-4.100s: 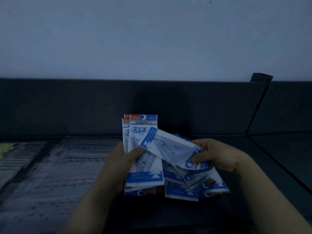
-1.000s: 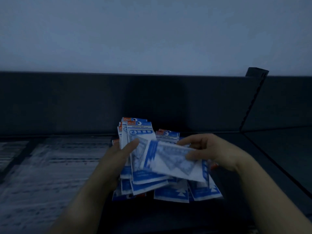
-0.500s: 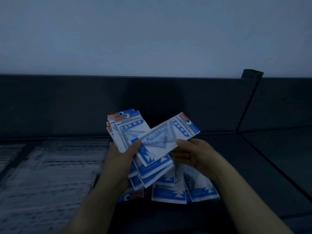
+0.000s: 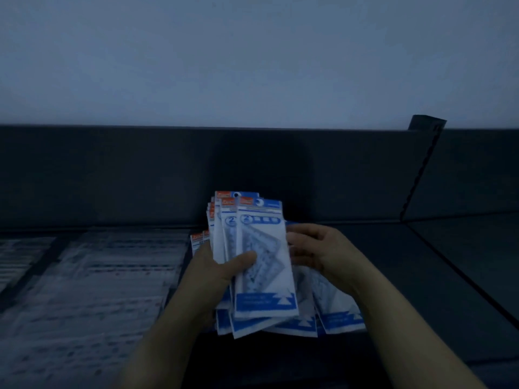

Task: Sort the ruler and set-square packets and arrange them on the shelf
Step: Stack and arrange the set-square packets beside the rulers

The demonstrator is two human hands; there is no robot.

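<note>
White-and-blue plastic set-square packets stood upright as a fanned stack in the left hand, above the front of the dark shelf. The thumb lay across the face of the front packet. The other fingers passed behind the stack and were hidden by it, so the hand gripped the stack.

The right hand was just beside the right edge of the stack, with its fingers curled toward that edge. It could not be told whether they pinched a packet or only touched it.

Loose packets of the same kind lay flat on the shelf under both hands, overlapping one another. Their upper parts were covered by the stack and the right wrist. Two small orange-tabbed packet tops showed behind the left hand.

Pale striped sheets covered the left part of the shelf. They were blurred, and their kind could not be made out.

A dark, smooth back panel closed the shelf at the rear, below a plain pale wall. A slotted upright rose at the right and divided this bay from the next.

Each packet was a flat rectangle with an orange-and-blue header, a clear window and a blue band at the foot. The front window showed a translucent triangular set-square. The printed text was too small to read, and the light was dim.
</note>
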